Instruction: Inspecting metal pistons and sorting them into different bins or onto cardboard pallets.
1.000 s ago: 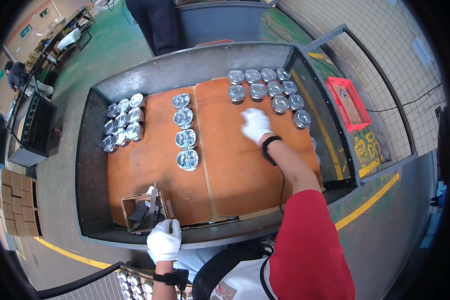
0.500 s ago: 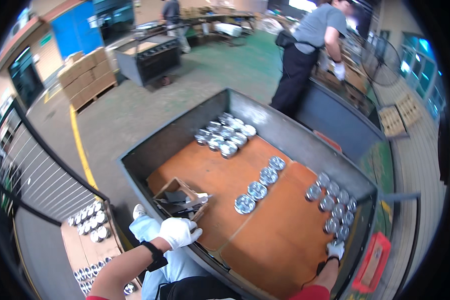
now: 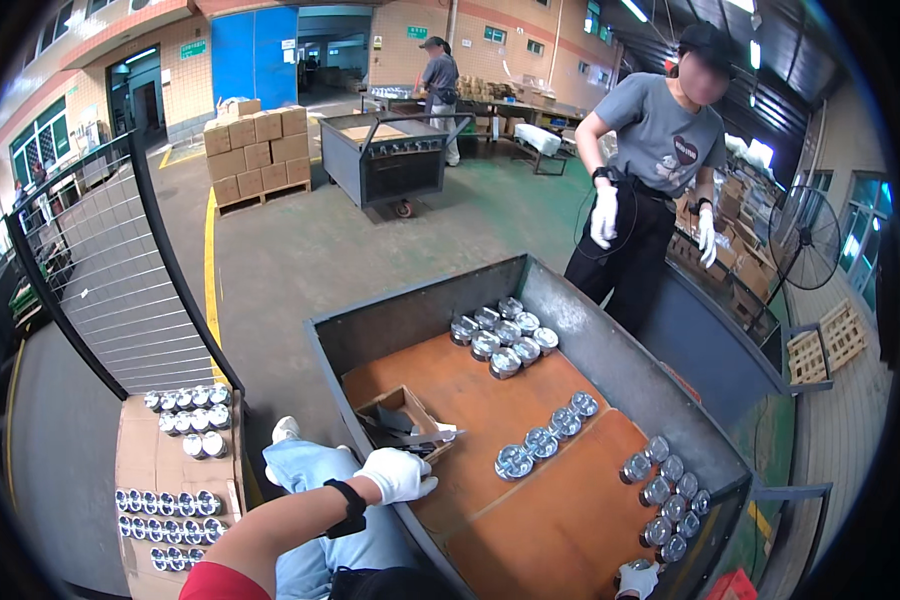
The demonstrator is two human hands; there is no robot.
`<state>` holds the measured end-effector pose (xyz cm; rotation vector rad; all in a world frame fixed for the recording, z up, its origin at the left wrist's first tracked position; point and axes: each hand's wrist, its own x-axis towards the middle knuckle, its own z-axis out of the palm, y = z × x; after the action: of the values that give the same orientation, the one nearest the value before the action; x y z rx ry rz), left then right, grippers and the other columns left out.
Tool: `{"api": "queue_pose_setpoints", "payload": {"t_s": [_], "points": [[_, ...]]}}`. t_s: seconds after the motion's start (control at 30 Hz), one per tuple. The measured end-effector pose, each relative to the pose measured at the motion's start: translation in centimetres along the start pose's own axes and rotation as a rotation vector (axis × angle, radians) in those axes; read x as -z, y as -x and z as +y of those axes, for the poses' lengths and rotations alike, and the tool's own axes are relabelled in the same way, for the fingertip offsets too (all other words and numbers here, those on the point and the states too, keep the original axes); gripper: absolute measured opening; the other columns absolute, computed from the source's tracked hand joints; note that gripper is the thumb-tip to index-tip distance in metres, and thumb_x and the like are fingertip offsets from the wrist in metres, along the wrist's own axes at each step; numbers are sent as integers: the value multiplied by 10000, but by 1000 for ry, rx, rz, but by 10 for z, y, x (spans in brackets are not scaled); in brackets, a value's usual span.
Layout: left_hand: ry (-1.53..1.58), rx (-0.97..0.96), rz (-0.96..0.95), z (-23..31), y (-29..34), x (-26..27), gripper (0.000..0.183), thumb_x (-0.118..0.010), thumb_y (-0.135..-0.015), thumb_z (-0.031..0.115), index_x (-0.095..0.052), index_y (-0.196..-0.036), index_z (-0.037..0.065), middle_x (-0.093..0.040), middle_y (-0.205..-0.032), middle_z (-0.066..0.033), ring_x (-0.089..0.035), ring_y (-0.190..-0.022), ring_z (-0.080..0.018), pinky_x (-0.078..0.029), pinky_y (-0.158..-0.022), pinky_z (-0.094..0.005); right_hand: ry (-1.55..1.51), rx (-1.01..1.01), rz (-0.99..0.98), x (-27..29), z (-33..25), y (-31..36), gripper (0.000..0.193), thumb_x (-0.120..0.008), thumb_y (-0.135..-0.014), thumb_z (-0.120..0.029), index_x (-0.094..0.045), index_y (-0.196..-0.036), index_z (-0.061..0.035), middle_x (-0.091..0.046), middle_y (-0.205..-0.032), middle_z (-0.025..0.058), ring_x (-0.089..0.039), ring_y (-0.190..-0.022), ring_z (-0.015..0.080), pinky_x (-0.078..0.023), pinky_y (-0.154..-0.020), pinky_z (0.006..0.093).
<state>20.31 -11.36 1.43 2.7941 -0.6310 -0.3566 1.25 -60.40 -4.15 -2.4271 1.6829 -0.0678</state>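
Note:
My left hand (image 3: 398, 475), in a white glove, curls over the near left rim of a grey metal bin (image 3: 560, 300). Beside it, inside the bin, a small cardboard box (image 3: 410, 415) holds flat pieces I cannot make out. My right hand (image 3: 639, 579), also gloved, is at the bin's lower right with its fingers around a silver piston (image 3: 633, 566); the lower picture edge cuts off part of that arm. Just beyond it stands a group of pistons (image 3: 670, 500). A short row of pistons (image 3: 541, 441) crosses the orange bin floor, and another group (image 3: 505, 340) fills the far corner.
To my left, a wire-sided cart (image 3: 130, 370) carries more pistons on cardboard. A co-worker (image 3: 660, 150) with white gloves stands beyond the bin by another grey bin (image 3: 710, 320). Farther off are stacked cartons (image 3: 257, 155), a metal cart (image 3: 385, 165) and a fan (image 3: 805, 235).
My view has tilted up, so the bin sits lower and further right. The co-worker has turned toward my bin, hands lowered. My left hand stays at the rim, my right by the near pistons.

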Motion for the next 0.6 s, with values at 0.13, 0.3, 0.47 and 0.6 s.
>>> {"api": "queue_pose_setpoints", "payload": {"t_s": [0.13, 0.3, 0.47, 0.6], "points": [[34, -84, 93, 0, 2, 4, 414, -534, -924, 481, -746, -867, 130, -724, -821, -133, -697, -766, -345, -559, -711, -456, -754, 318, -212, -86, 34, -43, 591, -779, -713, -49, -512, -1239, -5, -627, -815, 53, -627, -681, 187, -555, -626, 350], [123, -265, 223, -16, 6, -12, 349, -568, -931, 413, -702, -1070, 123, -703, -1018, -131, -681, -897, -334, -560, -789, -432, -1214, 389, -870, 26, -120, 107, 569, -726, -886, -121, -417, -1348, -4, -624, -1129, 117, -683, -926, 227, -616, -728, 380], [420, -547, 493, 6, 59, 52, 527, -753, -842, 275, -583, -1295, 67, -582, -1289, -170, -591, -1175, -367, -513, -971, -427, -1205, 570, -1696, 85, -232, 205, 460, -452, -1037, -351, -484, -1374, -39, -675, -1103, 107, -698, -817, 209, -596, -608, 302], [471, -515, 724, -4, 133, 87, 639, -850, -758, 285, -585, -1310, 98, -504, -1354, -226, -570, -1182, -405, -491, -972, -469, -1053, 1041, -1847, 101, -273, 287, 456, -401, -1038, -435, -520, -1314, -92, -694, -945, 71, -692, -711, 197, -559, -569, 288]]}}
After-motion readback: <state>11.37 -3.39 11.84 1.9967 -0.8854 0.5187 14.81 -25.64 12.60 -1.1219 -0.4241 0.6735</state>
